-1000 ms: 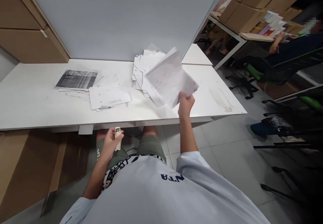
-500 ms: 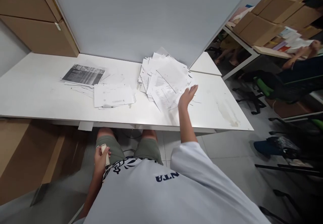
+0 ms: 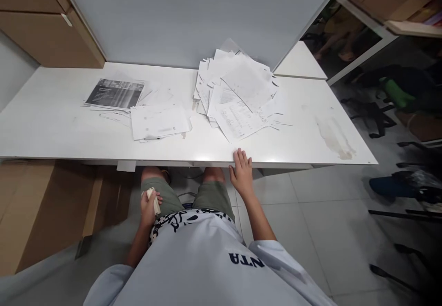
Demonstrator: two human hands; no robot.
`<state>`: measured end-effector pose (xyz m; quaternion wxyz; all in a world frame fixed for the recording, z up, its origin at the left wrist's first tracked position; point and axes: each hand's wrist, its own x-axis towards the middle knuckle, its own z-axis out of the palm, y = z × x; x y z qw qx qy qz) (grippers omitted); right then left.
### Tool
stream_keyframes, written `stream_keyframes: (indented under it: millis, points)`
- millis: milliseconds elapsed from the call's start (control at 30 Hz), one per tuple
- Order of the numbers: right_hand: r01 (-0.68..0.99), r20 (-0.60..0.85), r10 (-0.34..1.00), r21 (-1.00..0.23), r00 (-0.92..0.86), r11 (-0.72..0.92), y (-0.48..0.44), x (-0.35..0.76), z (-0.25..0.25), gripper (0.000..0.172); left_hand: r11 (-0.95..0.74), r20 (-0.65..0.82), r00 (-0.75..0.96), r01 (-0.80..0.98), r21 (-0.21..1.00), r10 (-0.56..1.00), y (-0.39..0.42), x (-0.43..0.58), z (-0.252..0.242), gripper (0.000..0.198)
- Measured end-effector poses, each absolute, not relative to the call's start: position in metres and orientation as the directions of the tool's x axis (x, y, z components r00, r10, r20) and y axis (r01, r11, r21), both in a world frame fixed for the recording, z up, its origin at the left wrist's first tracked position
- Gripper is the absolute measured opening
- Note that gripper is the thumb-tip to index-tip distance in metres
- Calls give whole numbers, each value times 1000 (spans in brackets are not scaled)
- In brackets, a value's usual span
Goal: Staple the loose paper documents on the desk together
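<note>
The left hand [image 3: 148, 208] grips a cream oblong stapler [image 3: 156, 206]; the right hand [image 3: 242, 176], fingers extended, touches the white desk [image 3: 62, 129], just nearer than a messy white paper pile [image 3: 238, 89].

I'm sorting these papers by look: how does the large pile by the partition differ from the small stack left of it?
The large pile covers more of the table and looks thicker than the small stack. The large pile's sheets fan out at many angles; the small stack's are more nearly aligned. The large pile backs up to the partition, while the small stack sits away from it. Both are mostly white paper.
</note>
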<state>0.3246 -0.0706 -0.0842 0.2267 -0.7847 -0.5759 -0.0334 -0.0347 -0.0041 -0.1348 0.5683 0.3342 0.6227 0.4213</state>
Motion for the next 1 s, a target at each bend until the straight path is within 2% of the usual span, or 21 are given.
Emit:
stream_keyframes:
  millis: [167, 300, 467, 600, 700, 767, 900, 1000]
  points:
    - [958, 356, 897, -204, 262, -200, -45, 319, -81, 68, 397, -408, -138, -101, 912, 902, -9, -36, -143, 55]
    - [963, 398, 881, -186, 255, -195, -62, 307, -90, 71, 394, -414, -152, -145, 907, 897, -9, -41, -150, 55]
    - [926, 409, 849, -313, 334, -213, -91, 252, -90, 69, 404, -435, -125, -214, 890, 892, -8, -47, -157, 54]
    - [914, 383, 904, -404, 190, -21, -57, 194, -68, 67, 402, -436, -120, -232, 886, 892, -9, -57, -159, 52]
    - [893, 362, 932, -422, 7, 157, 13, 170, -46, 63, 392, -430, -132, -239, 888, 893, -11, -61, -160, 52]
    - [876, 324, 943, -430, -75, 218, 66, 164, -38, 59, 386, -425, -134, -243, 890, 895, -13, -61, -160, 52]
    - [879, 201, 976, -448, -79, 163, 134, 162, -36, 46, 378, -421, -137, -261, 888, 896, -16, -61, -161, 53]
    - [892, 246, 968, -426, -45, 150, 134, 163, -40, 34, 368, -420, -143, -287, 884, 896, -18, -62, -162, 53]
